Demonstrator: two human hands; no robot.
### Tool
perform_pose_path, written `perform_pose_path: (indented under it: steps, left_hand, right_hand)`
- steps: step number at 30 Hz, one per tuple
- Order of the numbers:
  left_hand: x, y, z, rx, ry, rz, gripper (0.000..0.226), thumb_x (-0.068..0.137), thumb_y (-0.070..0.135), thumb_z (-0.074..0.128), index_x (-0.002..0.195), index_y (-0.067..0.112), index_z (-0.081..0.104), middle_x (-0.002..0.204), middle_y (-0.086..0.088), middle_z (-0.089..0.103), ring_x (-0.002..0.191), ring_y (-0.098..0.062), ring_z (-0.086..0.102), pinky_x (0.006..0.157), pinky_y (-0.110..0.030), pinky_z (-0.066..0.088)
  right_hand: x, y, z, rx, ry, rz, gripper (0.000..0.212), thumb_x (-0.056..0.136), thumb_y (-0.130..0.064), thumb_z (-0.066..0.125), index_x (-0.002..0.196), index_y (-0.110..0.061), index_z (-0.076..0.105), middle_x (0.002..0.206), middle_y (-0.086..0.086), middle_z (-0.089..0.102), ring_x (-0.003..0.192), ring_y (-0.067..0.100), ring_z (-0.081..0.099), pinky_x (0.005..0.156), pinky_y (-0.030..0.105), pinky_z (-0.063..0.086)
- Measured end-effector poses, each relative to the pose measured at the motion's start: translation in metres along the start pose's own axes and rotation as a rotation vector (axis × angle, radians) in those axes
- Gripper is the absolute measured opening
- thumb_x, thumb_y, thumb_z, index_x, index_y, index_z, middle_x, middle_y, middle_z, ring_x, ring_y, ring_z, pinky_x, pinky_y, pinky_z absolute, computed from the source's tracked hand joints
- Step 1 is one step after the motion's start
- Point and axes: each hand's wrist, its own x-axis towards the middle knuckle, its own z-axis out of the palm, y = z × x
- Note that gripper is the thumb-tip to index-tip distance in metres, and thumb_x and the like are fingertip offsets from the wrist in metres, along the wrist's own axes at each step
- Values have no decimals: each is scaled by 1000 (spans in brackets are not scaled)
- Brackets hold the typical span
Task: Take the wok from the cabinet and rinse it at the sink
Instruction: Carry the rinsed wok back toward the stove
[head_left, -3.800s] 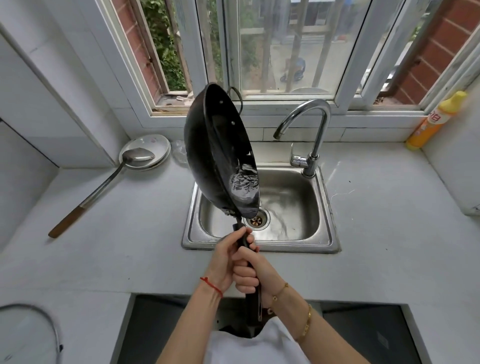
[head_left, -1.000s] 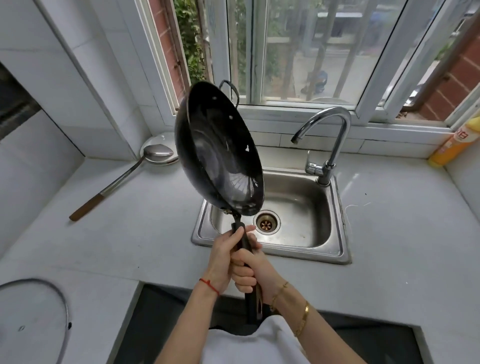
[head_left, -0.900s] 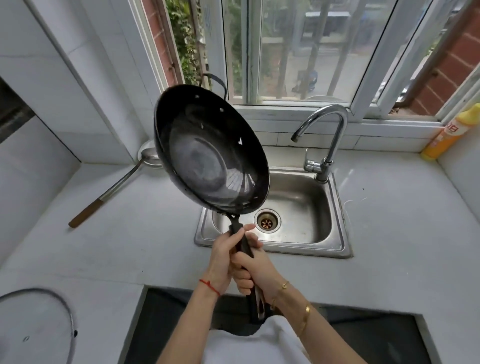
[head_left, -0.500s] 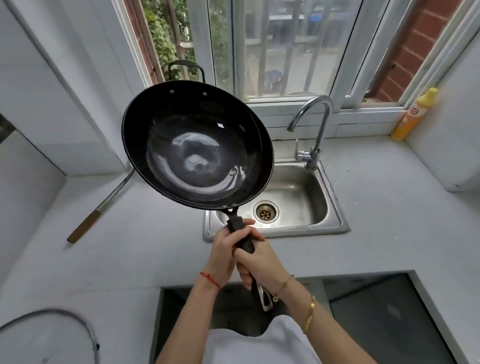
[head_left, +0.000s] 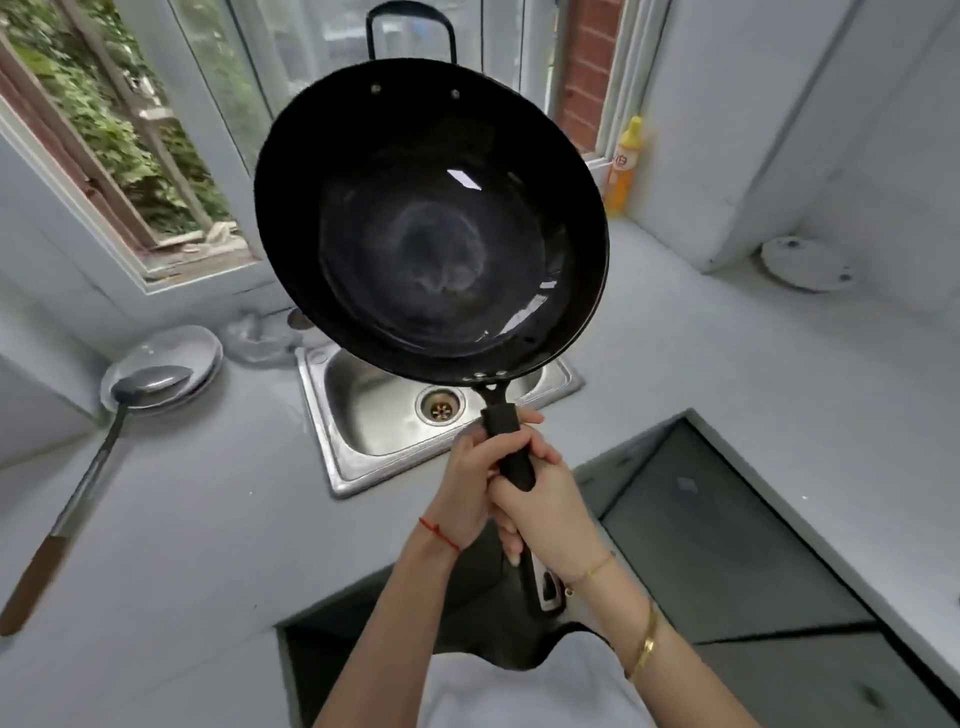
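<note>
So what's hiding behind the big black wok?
Behind the wok you can see part of the sink and its drain. The tap is covered, so it can't be seen.

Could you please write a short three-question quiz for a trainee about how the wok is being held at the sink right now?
1. True or false: only one hand grips the wok.
2. Which hand sits nearer the pan on the handle: A) left hand, B) right hand?
3. Fill in: the ladle rests its bowl on a ____ left of the sink.

Key:
1. False; both hands grip the handle.
2. A.
3. plate.
</note>
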Motion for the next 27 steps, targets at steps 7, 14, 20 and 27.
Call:
perform_pose_path:
  steps: [7,14,20,27]
  left_hand:
    - [21,-35,74,30,-240,-146,12,81,7,56,90,7,64,69,-9,58,77,-28,65,87,-41,53]
    - [26,-95,171,57,-461,-302,20,82,7,56,99,0,62,76,-12,61,83,-30,66,83,-39,53]
    - [18,-149,254,82,-616,-405,25,83,6,56,106,-5,62,78,-13,68,96,-39,67,92,-42,53]
    - [8,-199,318,139,-780,-561,37,83,9,53,117,-4,60,75,-12,67,103,-41,66,98,-47,49]
  right_hand:
    - [-28,20,-65,83,283,39,9,87,2,52,78,-1,53,34,-5,50,24,13,48,27,19,36]
    - [-73,51,-151,124,547,122,24,89,1,51,66,-5,53,33,-5,46,25,12,45,32,20,34]
    - [-113,82,-219,116,773,163,35,90,4,48,59,-14,51,31,-11,47,26,4,47,30,20,31]
    - [-153,116,-270,149,964,203,35,88,4,50,58,-13,51,32,-7,48,24,9,44,30,21,33]
